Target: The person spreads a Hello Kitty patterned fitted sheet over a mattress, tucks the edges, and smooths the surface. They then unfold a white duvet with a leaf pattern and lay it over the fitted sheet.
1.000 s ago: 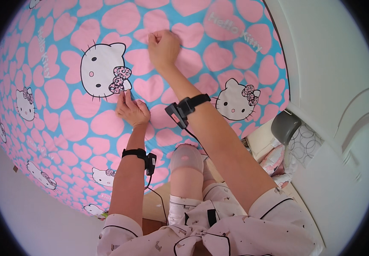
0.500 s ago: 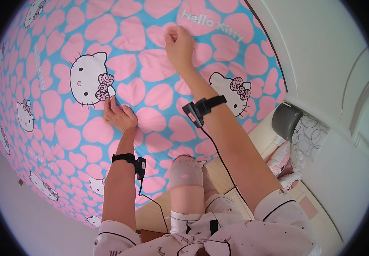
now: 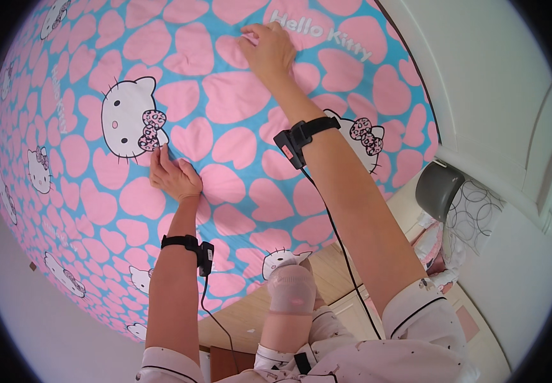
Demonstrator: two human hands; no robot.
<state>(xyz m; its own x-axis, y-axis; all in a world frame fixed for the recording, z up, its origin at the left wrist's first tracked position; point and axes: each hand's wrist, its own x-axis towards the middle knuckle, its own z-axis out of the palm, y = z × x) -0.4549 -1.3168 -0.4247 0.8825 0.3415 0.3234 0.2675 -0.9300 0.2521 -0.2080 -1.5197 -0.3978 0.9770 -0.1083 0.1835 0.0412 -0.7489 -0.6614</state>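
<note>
A bed sheet [image 3: 237, 96] in blue with pink hearts and white cartoon cat faces spreads under both of my hands. My left hand [image 3: 175, 175] rests on it beside the bow of the large cat face [image 3: 122, 118]. Its forefinger reaches forward, the other fingers bend a little, and the thumb lies apart. Farther up and to the right, my right hand [image 3: 269, 51] touches the cloth near the white lettering, its fingers bent and parted from the thumb. No separate object shows in either hand. Each forearm carries a black strap with a small cabled box.
My knee in a pale knee sleeve [image 3: 292, 288] is at the sheet's near edge. A white panelled surface [image 3: 480, 83] runs along the right. Below it are a dark grey rounded object [image 3: 439, 189], a circle-patterned cloth [image 3: 474, 210] and crumpled pink-and-white fabric [image 3: 439, 255].
My right hand has moved slightly up, its fingers loosening from a closed curl. The left hand has hardly shifted. My knee has moved down and right, baring a cat face at the sheet's edge.
</note>
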